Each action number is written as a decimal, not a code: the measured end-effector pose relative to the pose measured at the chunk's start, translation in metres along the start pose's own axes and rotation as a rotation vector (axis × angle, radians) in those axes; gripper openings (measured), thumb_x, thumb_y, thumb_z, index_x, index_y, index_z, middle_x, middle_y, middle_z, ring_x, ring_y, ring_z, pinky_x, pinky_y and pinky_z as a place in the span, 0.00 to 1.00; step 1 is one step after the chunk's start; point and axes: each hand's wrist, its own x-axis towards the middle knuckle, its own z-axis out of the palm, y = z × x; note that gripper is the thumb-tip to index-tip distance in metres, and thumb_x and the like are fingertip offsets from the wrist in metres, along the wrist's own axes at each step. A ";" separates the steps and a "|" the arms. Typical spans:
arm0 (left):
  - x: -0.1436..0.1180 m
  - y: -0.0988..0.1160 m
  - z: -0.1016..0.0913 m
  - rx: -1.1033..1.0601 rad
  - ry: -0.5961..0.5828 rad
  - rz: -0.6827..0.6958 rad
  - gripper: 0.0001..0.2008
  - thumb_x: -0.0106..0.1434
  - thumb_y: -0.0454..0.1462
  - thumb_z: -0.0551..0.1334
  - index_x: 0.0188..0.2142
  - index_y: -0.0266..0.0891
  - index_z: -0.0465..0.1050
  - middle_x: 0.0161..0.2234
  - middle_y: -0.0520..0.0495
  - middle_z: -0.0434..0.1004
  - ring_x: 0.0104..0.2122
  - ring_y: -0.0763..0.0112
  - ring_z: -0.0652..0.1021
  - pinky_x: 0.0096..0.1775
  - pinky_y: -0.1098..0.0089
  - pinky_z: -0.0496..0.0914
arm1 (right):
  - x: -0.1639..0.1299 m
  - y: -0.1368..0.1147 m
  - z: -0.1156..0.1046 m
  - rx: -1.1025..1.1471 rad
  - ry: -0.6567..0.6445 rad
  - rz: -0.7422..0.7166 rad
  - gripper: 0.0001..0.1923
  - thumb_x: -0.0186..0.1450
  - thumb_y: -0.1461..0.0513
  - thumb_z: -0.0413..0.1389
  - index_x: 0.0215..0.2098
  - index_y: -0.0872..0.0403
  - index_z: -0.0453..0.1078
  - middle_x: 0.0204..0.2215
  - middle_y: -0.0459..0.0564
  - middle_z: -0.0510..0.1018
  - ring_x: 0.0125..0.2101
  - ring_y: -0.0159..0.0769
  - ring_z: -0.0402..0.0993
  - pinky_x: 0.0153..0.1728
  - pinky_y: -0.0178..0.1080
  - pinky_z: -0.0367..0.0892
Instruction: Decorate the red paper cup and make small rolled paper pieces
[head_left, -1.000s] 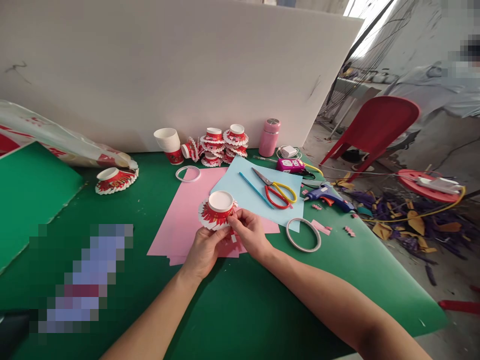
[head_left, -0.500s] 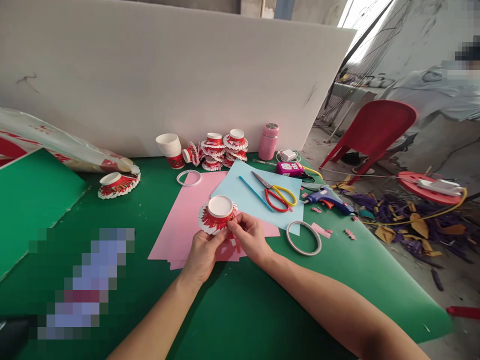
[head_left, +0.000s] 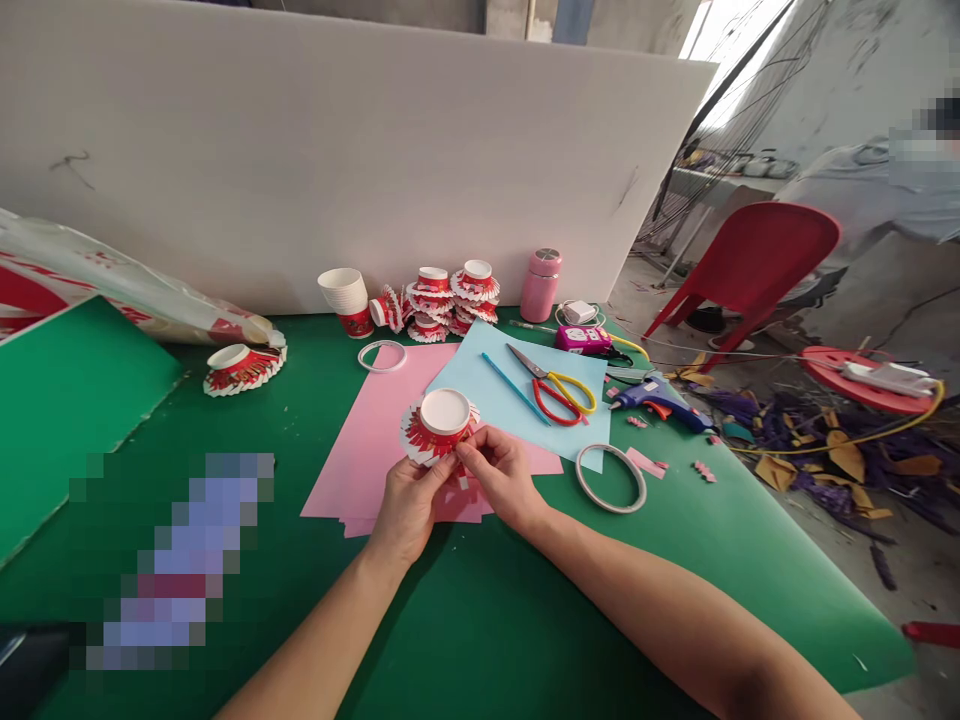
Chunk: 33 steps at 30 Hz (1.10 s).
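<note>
Both hands hold a red paper cup (head_left: 441, 425) with its side cut into fanned strips, base up, just above the pink paper (head_left: 367, 450) on the green tabletop (head_left: 480, 600). The left hand (head_left: 409, 505) has its grip closed on the cup's near edge from below; the right hand (head_left: 501, 475) pinches the strips at the cup's right side between thumb and fingertips. Beside it, scissors (head_left: 553, 385) and a blue pencil (head_left: 514, 388) lie on light blue paper (head_left: 487, 385). A tape ring (head_left: 610, 478) lies near the right hand. More cut cups (head_left: 450, 298) are stacked by the white board (head_left: 337, 150).
</note>
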 end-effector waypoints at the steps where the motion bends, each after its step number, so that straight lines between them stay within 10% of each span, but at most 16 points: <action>1: 0.000 0.002 0.001 -0.019 0.006 -0.003 0.14 0.44 0.36 0.71 0.33 0.37 0.79 0.32 0.46 0.81 0.38 0.62 0.77 0.41 0.65 0.69 | 0.000 -0.001 0.000 -0.014 0.000 -0.010 0.16 0.57 0.51 0.57 0.23 0.55 0.62 0.18 0.42 0.67 0.19 0.27 0.63 0.22 0.32 0.60; 13: 0.010 0.024 -0.007 -0.191 0.035 -0.028 0.12 0.47 0.31 0.69 0.34 0.37 0.77 0.35 0.46 0.80 0.34 0.69 0.77 0.33 0.72 0.69 | 0.003 -0.007 -0.009 -0.260 0.177 -0.214 0.09 0.62 0.57 0.49 0.34 0.54 0.65 0.24 0.44 0.68 0.21 0.27 0.60 0.22 0.32 0.60; 33: 0.016 0.022 -0.010 -0.233 0.163 -0.005 0.12 0.41 0.31 0.72 0.28 0.34 0.77 0.27 0.49 0.80 0.28 0.74 0.76 0.31 0.75 0.68 | 0.010 -0.002 -0.016 -0.854 -0.139 -0.676 0.13 0.62 0.67 0.49 0.46 0.54 0.62 0.34 0.52 0.71 0.31 0.34 0.69 0.30 0.37 0.69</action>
